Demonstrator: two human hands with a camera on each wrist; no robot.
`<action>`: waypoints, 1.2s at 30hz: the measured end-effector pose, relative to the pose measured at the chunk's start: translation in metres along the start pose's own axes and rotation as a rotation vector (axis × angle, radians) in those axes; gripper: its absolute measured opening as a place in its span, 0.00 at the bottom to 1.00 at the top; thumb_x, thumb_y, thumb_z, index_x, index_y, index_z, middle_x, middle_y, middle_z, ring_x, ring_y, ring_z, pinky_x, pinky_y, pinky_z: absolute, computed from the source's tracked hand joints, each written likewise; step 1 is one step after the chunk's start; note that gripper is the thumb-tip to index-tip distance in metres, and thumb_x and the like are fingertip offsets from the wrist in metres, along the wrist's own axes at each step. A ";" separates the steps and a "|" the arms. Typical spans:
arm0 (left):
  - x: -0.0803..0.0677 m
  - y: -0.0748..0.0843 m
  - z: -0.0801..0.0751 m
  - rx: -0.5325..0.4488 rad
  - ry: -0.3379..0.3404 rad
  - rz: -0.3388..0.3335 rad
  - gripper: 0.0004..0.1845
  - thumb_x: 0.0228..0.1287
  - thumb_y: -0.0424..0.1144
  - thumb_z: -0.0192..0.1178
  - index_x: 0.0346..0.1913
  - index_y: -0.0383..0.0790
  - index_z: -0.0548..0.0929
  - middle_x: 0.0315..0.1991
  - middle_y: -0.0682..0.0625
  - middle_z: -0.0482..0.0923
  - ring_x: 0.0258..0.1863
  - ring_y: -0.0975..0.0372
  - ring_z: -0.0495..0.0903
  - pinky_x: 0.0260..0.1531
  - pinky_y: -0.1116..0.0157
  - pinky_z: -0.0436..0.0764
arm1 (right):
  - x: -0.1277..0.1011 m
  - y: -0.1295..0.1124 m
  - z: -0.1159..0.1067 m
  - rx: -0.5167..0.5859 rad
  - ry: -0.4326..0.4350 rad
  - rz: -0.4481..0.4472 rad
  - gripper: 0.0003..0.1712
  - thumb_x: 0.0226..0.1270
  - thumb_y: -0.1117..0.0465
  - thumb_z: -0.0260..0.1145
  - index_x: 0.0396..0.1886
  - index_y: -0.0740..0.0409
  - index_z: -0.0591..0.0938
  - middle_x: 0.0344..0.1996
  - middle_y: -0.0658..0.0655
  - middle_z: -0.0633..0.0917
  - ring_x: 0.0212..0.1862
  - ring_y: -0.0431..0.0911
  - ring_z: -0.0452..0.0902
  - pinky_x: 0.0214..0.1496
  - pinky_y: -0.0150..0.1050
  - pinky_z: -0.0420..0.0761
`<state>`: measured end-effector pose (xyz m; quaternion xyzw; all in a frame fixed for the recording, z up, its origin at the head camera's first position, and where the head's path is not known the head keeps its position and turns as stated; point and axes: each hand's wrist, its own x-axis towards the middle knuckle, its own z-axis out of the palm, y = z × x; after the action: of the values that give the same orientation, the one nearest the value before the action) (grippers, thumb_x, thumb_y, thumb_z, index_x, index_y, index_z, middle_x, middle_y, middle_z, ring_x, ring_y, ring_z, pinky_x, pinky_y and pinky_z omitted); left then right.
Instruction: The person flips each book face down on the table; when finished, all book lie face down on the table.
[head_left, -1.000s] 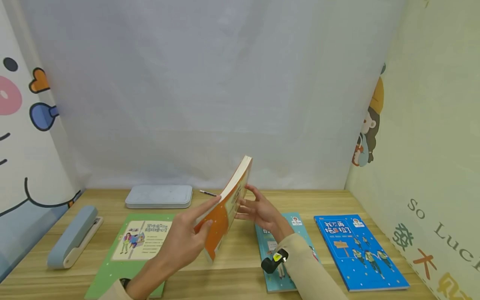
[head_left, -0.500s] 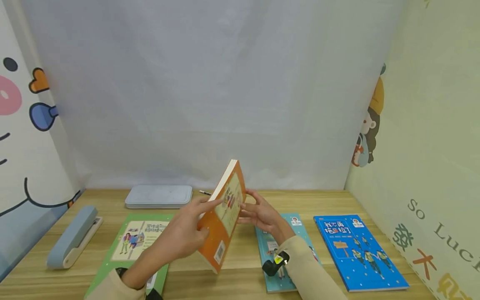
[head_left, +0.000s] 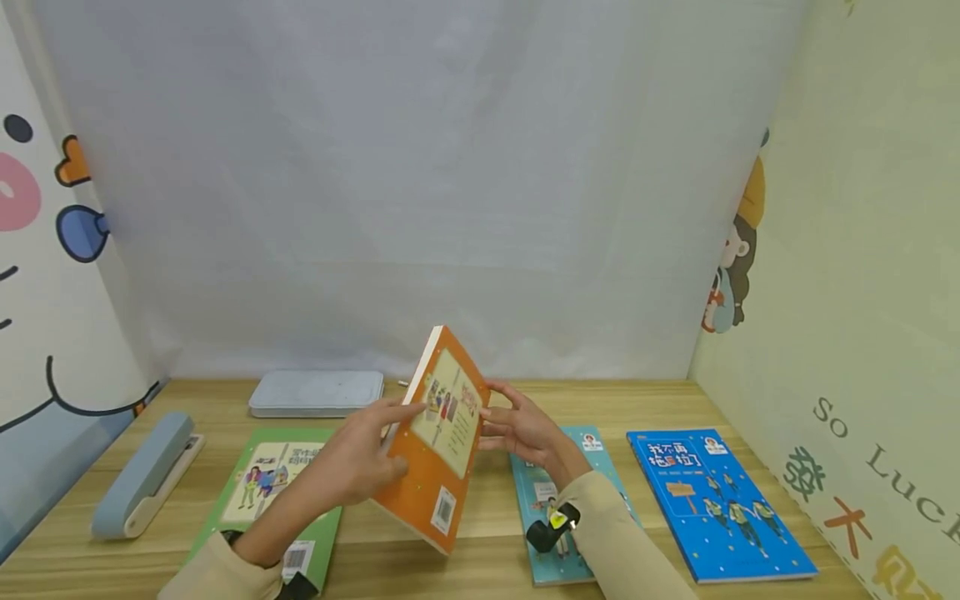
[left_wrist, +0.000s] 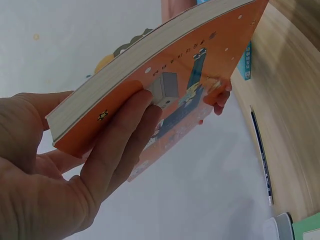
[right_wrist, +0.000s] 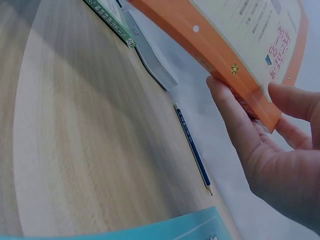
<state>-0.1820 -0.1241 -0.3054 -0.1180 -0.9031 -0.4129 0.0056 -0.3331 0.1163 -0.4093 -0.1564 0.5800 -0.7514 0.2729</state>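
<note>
1. Wooden desk (head_left: 480, 554), white curtain behind it.
2. Green book (head_left: 279, 492) front-left, flat, barcode sticker near its front edge.
3. Teal book (head_left: 542, 500) right of centre, partly covered.
4. Blue book (head_left: 716, 504) just right of the teal one, apart from it.
5. Grey flat case (head_left: 317, 393) at back.
6. Pencil (right_wrist: 192, 149) beside the case.
7. Light blue stapler (head_left: 142, 475) far left.
8. Cartoon panels on both side walls.
</note>
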 end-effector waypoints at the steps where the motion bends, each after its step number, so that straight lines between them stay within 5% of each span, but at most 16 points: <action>1: 0.000 -0.001 0.000 -0.032 -0.001 -0.011 0.38 0.49 0.19 0.61 0.69 0.37 0.74 0.71 0.35 0.67 0.53 0.45 0.80 0.31 0.64 0.80 | 0.000 -0.001 0.000 -0.011 0.005 0.003 0.35 0.76 0.69 0.54 0.78 0.48 0.57 0.52 0.57 0.79 0.47 0.48 0.84 0.45 0.43 0.87; 9: 0.002 -0.015 0.004 -0.278 -0.002 -0.118 0.39 0.56 0.19 0.62 0.73 0.37 0.68 0.72 0.29 0.61 0.42 0.48 0.87 0.32 0.57 0.88 | -0.006 -0.009 -0.001 -0.099 0.042 0.002 0.42 0.74 0.69 0.58 0.80 0.40 0.53 0.68 0.67 0.69 0.48 0.48 0.82 0.49 0.46 0.85; 18: 0.004 -0.028 0.006 -0.398 -0.030 -0.141 0.40 0.58 0.20 0.62 0.75 0.34 0.63 0.63 0.23 0.69 0.37 0.48 0.88 0.33 0.54 0.88 | -0.011 -0.010 -0.009 -0.189 -0.013 -0.024 0.48 0.69 0.74 0.60 0.81 0.40 0.52 0.66 0.64 0.68 0.47 0.48 0.79 0.49 0.47 0.84; 22: 0.004 -0.032 0.008 -0.373 -0.024 -0.157 0.39 0.58 0.21 0.63 0.74 0.34 0.65 0.55 0.26 0.78 0.33 0.49 0.88 0.34 0.56 0.87 | -0.013 -0.012 -0.010 -0.248 -0.006 -0.028 0.50 0.68 0.74 0.62 0.81 0.43 0.51 0.68 0.66 0.66 0.43 0.46 0.78 0.46 0.44 0.85; 27: 0.005 -0.039 0.010 -0.241 0.007 -0.171 0.37 0.56 0.27 0.70 0.71 0.37 0.72 0.69 0.27 0.66 0.62 0.38 0.75 0.41 0.59 0.84 | -0.014 -0.014 -0.012 -0.290 0.000 -0.028 0.48 0.68 0.74 0.63 0.81 0.45 0.53 0.69 0.67 0.66 0.40 0.45 0.77 0.43 0.42 0.85; 36: -0.001 -0.057 0.024 -0.137 -0.032 -0.227 0.38 0.52 0.30 0.74 0.70 0.41 0.74 0.70 0.29 0.66 0.53 0.44 0.77 0.36 0.60 0.80 | -0.017 -0.009 -0.014 -0.369 0.004 0.022 0.47 0.67 0.73 0.65 0.80 0.50 0.55 0.67 0.69 0.70 0.46 0.46 0.81 0.45 0.48 0.87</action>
<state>-0.1912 -0.1426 -0.3637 -0.0219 -0.8802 -0.4699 -0.0635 -0.3295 0.1388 -0.4032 -0.1960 0.7102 -0.6296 0.2466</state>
